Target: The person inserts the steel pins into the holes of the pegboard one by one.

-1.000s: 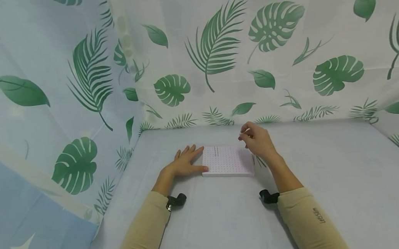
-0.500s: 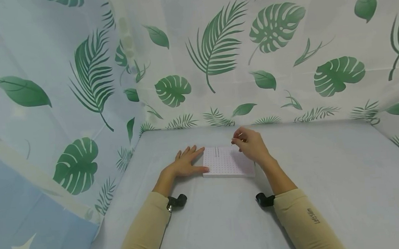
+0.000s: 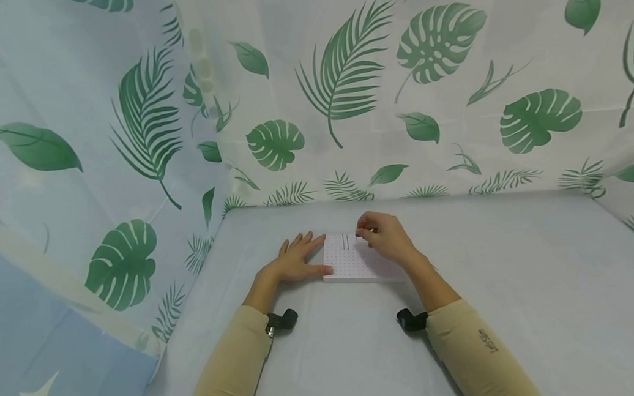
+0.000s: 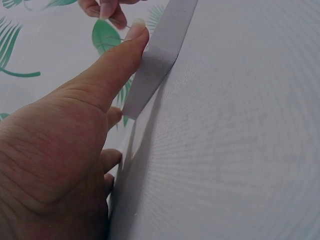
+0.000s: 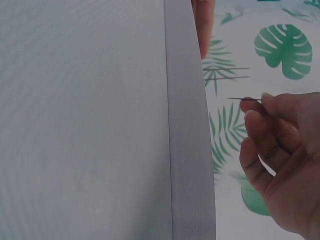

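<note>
A white board (image 3: 355,269) dotted with a grid of small holes lies on the table. My left hand (image 3: 292,262) rests at its left side, fingers spread and straight, thumb on the near left corner. Two thin dark needles (image 5: 227,78) stand upright from the board near its far left part. Between thumb and index finger my right hand (image 3: 388,237) pinches another thin needle (image 5: 236,98), its point toward the board. That hand hovers over the far middle of the board, right of the standing needles. In the right wrist view the needle's tip appears apart from the board.
A pale cloth covers the table (image 3: 350,355). Behind and to the left hang curtains (image 3: 364,158) printed with green leaves. Black wrist cameras (image 3: 412,320) sit at both sleeve cuffs.
My right hand has moved left and lower over the board, carrying the needle closer to the two standing ones. The left hand and the board have stayed in place.
</note>
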Tool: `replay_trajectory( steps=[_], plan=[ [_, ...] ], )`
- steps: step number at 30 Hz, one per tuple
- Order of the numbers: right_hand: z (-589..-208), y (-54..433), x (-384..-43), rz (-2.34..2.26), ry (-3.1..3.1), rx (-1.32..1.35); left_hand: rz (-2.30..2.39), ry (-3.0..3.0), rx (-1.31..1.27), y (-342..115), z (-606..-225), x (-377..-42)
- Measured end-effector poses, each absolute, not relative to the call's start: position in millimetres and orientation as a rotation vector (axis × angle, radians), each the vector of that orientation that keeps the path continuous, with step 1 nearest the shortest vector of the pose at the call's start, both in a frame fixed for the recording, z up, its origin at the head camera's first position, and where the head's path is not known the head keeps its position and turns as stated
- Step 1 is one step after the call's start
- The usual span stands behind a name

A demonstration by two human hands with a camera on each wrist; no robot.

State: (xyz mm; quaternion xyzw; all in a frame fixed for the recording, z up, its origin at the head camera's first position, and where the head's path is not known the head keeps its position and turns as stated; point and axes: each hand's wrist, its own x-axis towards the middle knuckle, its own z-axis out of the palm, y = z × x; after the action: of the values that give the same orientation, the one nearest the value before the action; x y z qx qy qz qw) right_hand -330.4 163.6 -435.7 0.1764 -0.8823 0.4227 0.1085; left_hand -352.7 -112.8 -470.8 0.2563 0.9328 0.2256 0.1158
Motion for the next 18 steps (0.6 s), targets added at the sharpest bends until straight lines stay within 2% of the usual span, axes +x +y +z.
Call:
replay_trajectory(
  steps=[18],
  plan=[
    [-444.3, 149.2, -338.2, 1.187, -2.717, 0.539, 0.666, 2.728, 0.751, -113.9, -472.2, -354.0]
  ],
)
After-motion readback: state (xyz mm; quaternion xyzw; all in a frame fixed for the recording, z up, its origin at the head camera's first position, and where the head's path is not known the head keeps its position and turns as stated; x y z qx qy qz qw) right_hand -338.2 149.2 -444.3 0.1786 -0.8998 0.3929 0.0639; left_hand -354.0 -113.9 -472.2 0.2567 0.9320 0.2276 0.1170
